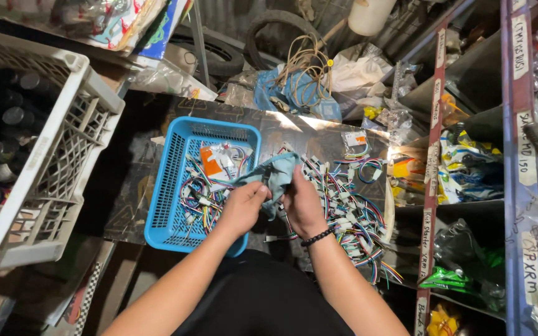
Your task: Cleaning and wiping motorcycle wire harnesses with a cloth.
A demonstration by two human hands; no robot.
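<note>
A cluttered parts workshop: labelled metal shelves [518, 124] of bagged spares, tyres [278, 31], heaps of wiring harnesses [350, 211].

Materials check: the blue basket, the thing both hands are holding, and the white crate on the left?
Blue basket: looks like moulded plastic, given the uniform colour and slotted lattice walls.
Cloth, gripped by the left hand and right hand: soft woven fabric, matte teal, folding and draping limply.
White crate: probably rigid plastic, with a thick moulded grid, off-white and scuffed.
</note>
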